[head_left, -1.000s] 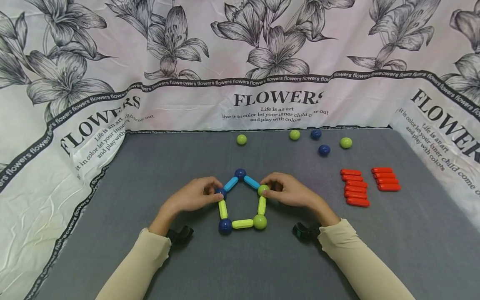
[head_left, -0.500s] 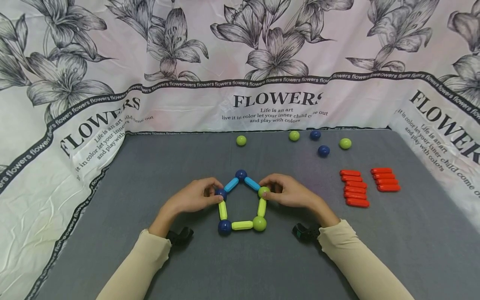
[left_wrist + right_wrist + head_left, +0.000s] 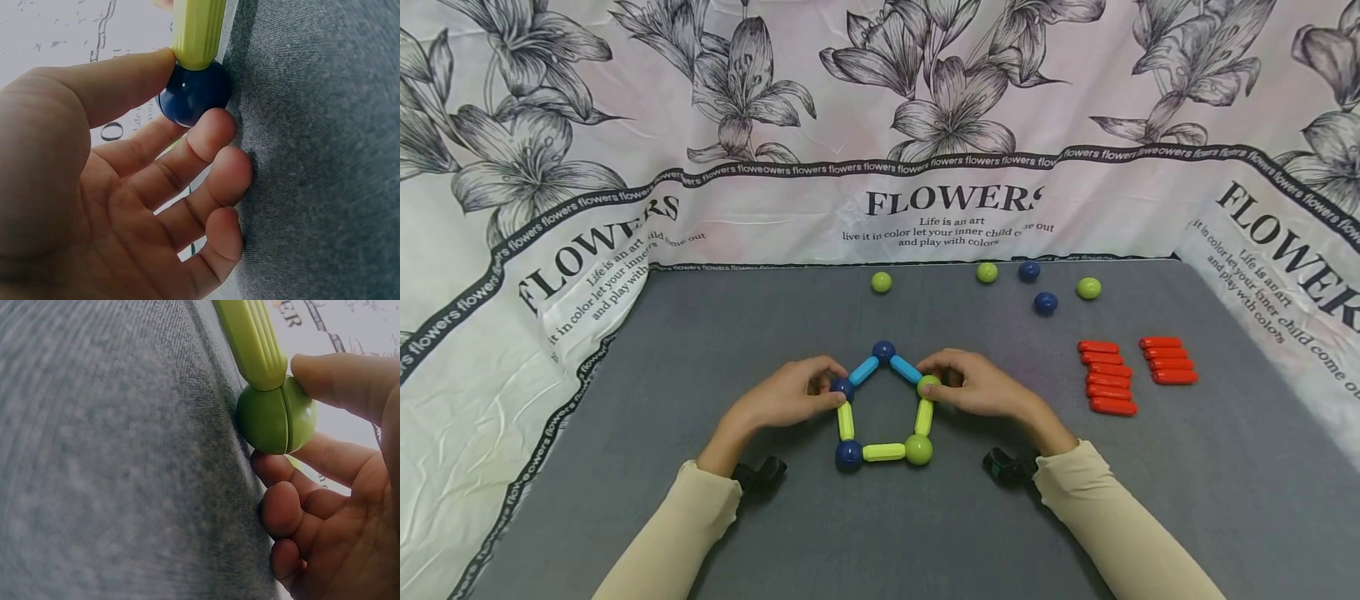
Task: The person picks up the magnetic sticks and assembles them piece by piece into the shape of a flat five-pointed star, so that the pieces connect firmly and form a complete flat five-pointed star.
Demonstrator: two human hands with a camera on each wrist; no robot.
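Observation:
A five-sided ring of balls and rods lies on the grey cloth. My left hand pinches its blue ball at the left corner between thumb and fingers. At the right corner, my right hand grips a green ball the same way. Two light-blue rods meet at the top blue ball. Yellow-green rods form the sides and base, joining a lower blue ball and a lower green ball. Fingertips of both hands rest close to the cloth.
Several red rods lie in two stacks at the right. Near the back edge sit loose green balls and blue balls. A flower-printed sheet rises behind the grey table cloth.
Both hands keep their hold on the ring's side balls. The top blue ball sits very slightly further right; otherwise the view has only shifted a little.

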